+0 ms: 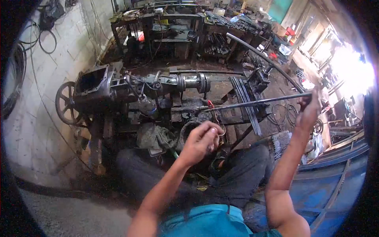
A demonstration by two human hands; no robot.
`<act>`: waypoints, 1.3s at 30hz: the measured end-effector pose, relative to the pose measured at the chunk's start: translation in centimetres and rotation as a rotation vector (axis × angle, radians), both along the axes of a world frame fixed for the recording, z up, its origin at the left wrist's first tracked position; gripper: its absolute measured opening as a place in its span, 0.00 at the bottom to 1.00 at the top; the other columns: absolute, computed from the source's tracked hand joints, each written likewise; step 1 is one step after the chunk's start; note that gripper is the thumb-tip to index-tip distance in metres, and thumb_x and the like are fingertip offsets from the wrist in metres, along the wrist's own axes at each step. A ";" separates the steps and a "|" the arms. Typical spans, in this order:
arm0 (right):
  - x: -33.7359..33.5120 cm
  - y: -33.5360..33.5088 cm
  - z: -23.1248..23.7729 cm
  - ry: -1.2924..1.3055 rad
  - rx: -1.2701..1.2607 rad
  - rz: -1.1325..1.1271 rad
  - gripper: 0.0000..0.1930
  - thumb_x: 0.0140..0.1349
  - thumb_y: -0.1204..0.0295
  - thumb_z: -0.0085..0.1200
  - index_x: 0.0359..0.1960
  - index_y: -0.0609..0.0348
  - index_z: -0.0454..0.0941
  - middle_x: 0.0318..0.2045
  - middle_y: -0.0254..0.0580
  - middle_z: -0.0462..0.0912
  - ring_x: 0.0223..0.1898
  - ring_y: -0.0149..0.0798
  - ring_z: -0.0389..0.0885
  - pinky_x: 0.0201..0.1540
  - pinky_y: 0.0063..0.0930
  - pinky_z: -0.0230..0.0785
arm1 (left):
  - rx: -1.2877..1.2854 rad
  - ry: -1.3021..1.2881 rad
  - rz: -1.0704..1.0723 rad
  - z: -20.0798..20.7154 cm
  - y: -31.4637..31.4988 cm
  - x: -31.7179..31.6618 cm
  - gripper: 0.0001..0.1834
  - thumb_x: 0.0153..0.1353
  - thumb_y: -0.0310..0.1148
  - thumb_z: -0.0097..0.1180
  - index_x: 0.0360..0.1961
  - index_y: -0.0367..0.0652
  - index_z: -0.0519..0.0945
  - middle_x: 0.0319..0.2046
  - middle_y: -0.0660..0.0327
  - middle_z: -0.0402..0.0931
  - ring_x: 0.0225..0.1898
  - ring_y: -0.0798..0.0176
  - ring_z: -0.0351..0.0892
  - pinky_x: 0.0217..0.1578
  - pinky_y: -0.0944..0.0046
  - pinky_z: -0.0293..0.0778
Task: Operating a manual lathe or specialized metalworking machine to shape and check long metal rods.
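R hand [310,110] is gripping the rod [272,99] at its R end, fingers closing around it; blur is hiding exact finger placement. Rod is running leftward from R hand, approx. level, crossing over the bundle [244,103]; can't tell if the two are touching. Rod's L end is reaching nr a small red item [210,104].

L hand [199,144] is hovering in front of the body, above the gap btwn the legs [146,170]. Its fingers are curling in, thumb lying against them; can't tell if they're holding anything. Hands are sitting well apart, widest gap opening btwn them on the near side of the rod.

Edges: pipe [268,61] is slanting from upper mid down to rod's R end, narrowing room on the far side; can't tell if it's touching R hand. Machine [138,87] is filling the L side, its wheel [65,103] standing close to the wall [35,138], its flange [203,83] facing right, beyond rod's L end. Round rim [183,136] is sitting just past L hand, w/ cloth [156,136] bunching left of it.

R side: cables [290,112] are coiling on the floor below the rod; 2nd bundle [281,144] is lying just left of R forearm; blue sheet [331,181] is bordering the R arm's outer side. Back surface [177,16] is spanning the far end.
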State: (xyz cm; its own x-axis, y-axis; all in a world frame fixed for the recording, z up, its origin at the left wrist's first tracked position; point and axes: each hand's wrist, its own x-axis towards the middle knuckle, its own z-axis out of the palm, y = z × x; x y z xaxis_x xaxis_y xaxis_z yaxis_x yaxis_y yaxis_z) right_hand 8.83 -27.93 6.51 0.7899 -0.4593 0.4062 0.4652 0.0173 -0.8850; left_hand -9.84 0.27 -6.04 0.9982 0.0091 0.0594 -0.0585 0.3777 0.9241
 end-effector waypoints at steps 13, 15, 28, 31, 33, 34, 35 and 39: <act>4.4 -17.4 -19.5 0.368 0.660 0.016 0.21 0.72 0.55 0.43 0.23 0.54 0.68 0.13 0.33 0.62 0.15 0.35 0.63 0.20 0.31 0.57 | 0.129 0.180 0.031 0.6 -7.1 10.4 0.21 0.73 0.40 0.42 0.60 0.38 0.64 0.30 0.58 0.76 0.19 0.69 0.72 0.19 0.65 0.73; 4.4 -18.8 -22.4 0.318 0.620 0.018 0.20 0.71 0.54 0.44 0.23 0.52 0.65 0.14 0.33 0.61 0.15 0.34 0.61 0.20 0.32 0.56 | 0.105 0.140 -0.118 0.0 -10.0 13.0 0.19 0.74 0.40 0.41 0.58 0.38 0.65 0.27 0.60 0.73 0.16 0.70 0.67 0.17 0.66 0.70; 6.6 -10.0 -21.4 0.372 0.583 0.370 0.17 0.70 0.53 0.48 0.37 0.54 0.74 0.21 0.33 0.69 0.20 0.31 0.67 0.22 0.27 0.58 | 0.010 0.145 -0.049 -6.4 -17.8 21.7 0.09 0.72 0.34 0.44 0.47 0.39 0.70 0.21 0.62 0.69 0.21 0.68 0.69 0.24 0.67 0.70; 10.4 -12.8 -23.4 0.378 0.571 0.392 0.16 0.71 0.55 0.47 0.35 0.56 0.72 0.17 0.31 0.65 0.18 0.30 0.64 0.21 0.26 0.57 | 0.100 0.167 -0.074 -6.1 -15.9 23.9 0.14 0.71 0.34 0.46 0.52 0.38 0.70 0.23 0.58 0.74 0.23 0.66 0.72 0.24 0.65 0.70; 13.4 -16.1 -24.3 0.249 0.657 0.321 0.15 0.72 0.58 0.46 0.35 0.57 0.71 0.17 0.28 0.60 0.18 0.29 0.60 0.20 0.26 0.53 | 0.185 0.233 0.043 -5.2 -15.8 25.4 0.16 0.69 0.34 0.48 0.54 0.39 0.70 0.25 0.57 0.77 0.23 0.66 0.74 0.24 0.66 0.71; 14.9 -16.8 -24.3 0.267 0.645 0.330 0.15 0.72 0.58 0.46 0.35 0.57 0.71 0.17 0.28 0.60 0.18 0.29 0.60 0.20 0.26 0.53 | 0.208 0.216 0.098 -5.1 -15.6 26.5 0.16 0.68 0.33 0.47 0.55 0.39 0.70 0.25 0.57 0.78 0.23 0.67 0.74 0.23 0.66 0.71; 16.4 -17.4 -24.3 0.255 0.689 0.282 0.15 0.72 0.59 0.46 0.35 0.58 0.70 0.18 0.29 0.59 0.18 0.29 0.58 0.20 0.27 0.51 | 0.231 0.198 0.152 -5.2 -15.4 27.5 0.17 0.67 0.32 0.47 0.55 0.39 0.71 0.25 0.57 0.78 0.23 0.67 0.75 0.23 0.67 0.71; 21.5 -14.5 -23.9 0.347 0.591 0.171 0.14 0.73 0.61 0.44 0.36 0.60 0.69 0.18 0.31 0.58 0.18 0.30 0.57 0.20 0.27 0.48 | 0.452 0.227 0.301 -7.2 -14.6 31.1 0.21 0.62 0.33 0.50 0.56 0.38 0.74 0.26 0.50 0.82 0.28 0.59 0.82 0.33 0.58 0.76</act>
